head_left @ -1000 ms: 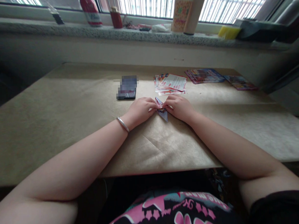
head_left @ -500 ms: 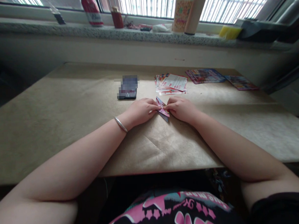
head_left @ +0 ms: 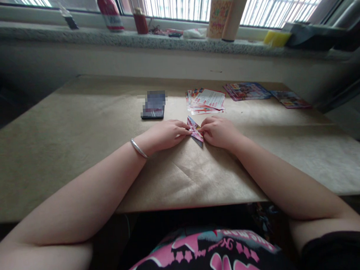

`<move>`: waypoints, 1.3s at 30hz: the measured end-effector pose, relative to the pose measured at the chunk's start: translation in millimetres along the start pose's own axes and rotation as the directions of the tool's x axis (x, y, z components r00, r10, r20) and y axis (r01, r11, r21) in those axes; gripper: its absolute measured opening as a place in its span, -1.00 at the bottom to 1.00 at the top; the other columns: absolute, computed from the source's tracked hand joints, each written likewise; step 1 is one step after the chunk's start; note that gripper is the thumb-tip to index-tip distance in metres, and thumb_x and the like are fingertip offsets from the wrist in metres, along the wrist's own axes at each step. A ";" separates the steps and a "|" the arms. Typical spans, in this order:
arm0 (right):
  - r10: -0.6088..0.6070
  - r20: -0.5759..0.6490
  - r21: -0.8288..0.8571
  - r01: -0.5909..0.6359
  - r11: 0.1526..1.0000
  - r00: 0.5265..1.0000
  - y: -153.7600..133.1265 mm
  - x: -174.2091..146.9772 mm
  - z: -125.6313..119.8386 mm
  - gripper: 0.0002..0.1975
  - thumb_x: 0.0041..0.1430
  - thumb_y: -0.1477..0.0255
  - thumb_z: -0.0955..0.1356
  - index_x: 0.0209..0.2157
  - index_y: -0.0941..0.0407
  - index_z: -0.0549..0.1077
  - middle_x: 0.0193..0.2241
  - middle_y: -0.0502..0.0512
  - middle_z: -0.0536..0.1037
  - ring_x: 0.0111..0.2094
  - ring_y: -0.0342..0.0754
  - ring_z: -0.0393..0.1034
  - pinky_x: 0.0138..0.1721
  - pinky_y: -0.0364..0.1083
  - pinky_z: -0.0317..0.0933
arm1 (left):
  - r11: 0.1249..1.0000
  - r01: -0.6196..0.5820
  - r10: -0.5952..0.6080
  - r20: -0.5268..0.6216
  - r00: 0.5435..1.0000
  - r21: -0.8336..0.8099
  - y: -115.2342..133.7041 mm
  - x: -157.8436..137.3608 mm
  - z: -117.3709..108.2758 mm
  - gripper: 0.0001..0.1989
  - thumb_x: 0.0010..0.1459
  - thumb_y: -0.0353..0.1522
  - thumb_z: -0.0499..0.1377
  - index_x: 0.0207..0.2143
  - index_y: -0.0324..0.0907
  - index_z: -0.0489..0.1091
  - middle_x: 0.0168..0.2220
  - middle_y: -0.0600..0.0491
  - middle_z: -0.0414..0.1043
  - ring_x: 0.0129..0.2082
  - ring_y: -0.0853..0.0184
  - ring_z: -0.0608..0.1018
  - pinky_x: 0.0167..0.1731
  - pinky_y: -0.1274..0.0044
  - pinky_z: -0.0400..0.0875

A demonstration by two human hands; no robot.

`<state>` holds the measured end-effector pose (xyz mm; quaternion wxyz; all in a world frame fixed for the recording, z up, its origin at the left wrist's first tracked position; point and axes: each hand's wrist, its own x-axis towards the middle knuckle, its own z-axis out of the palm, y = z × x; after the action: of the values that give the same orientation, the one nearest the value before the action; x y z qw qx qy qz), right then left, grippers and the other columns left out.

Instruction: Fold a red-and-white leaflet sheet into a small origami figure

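A small piece of folded paper [head_left: 195, 131], pink and patterned with pointed corners, lies on the table between my two hands. My left hand [head_left: 171, 133], with a silver bangle at the wrist, has its fingertips pressed on the paper's left side. From the other side, my right hand [head_left: 218, 131] pinches the right edge, its fingers curled and partly hidden. A grey underside shows at the paper's lower point. Just beyond it is a fanned pile of printed cards [head_left: 206, 100], white and red.
A dark phone [head_left: 154, 106], partly blurred, lies beyond my left hand. Colourful card stacks [head_left: 246, 91] [head_left: 290, 99] sit at the back right of the table [head_left: 64, 156]. The windowsill [head_left: 89, 34] holds a red can [head_left: 110, 14], a patterned cup [head_left: 219, 16] and a yellow item [head_left: 277, 38].
My left hand and its bangle have shifted slightly left, uncovering more of the folded paper's middle. My right hand has moved very little.
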<state>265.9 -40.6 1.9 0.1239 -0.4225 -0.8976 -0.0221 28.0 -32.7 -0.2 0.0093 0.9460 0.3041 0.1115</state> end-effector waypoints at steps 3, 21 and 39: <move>0.009 -0.012 0.017 -0.009 1.000 1.000 -1.6 -1.7 -1.4 -0.72 0.24 0.34 0.30 -0.23 0.05 0.66 -0.17 0.08 0.62 -0.13 0.03 0.45 -0.13 -0.02 0.25 | 0.998 -0.048 0.048 -0.004 0.999 -0.035 -5.3 -1.7 -1.2 -0.67 0.33 -0.36 0.04 0.02 -0.01 0.53 0.10 0.01 0.49 0.05 0.31 0.53 0.07 0.47 0.41; 0.041 -0.003 -0.083 -0.042 0.996 0.999 -12.0 -4.6 -1.3 -0.53 0.17 0.05 0.36 -0.13 0.14 0.60 -0.08 0.22 0.60 -0.05 0.16 0.42 -0.08 0.06 0.27 | 0.999 -0.022 0.020 -0.082 0.996 -0.029 -3.0 -2.0 5.5 -0.69 0.27 -0.39 0.09 0.00 -0.13 0.52 -0.02 -0.07 0.53 -0.03 0.25 0.55 0.03 0.40 0.44; 0.074 -0.003 -0.031 -0.074 0.997 0.997 5.3 -2.4 6.0 -0.63 0.24 0.28 0.31 -0.02 0.14 0.55 0.07 0.21 0.54 0.06 0.17 0.39 0.08 0.09 0.25 | 0.993 -0.109 0.116 -0.142 0.983 0.053 7.5 1.6 11.4 -0.67 0.30 -0.40 0.06 0.03 -0.11 0.50 -0.09 -0.10 0.50 -0.04 0.23 0.51 0.03 0.35 0.44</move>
<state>270.2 -38.2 -4.9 0.1191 -0.4570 -0.8809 -0.0319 36.0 -37.4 -10.4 -0.0403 0.9511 0.2523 0.1735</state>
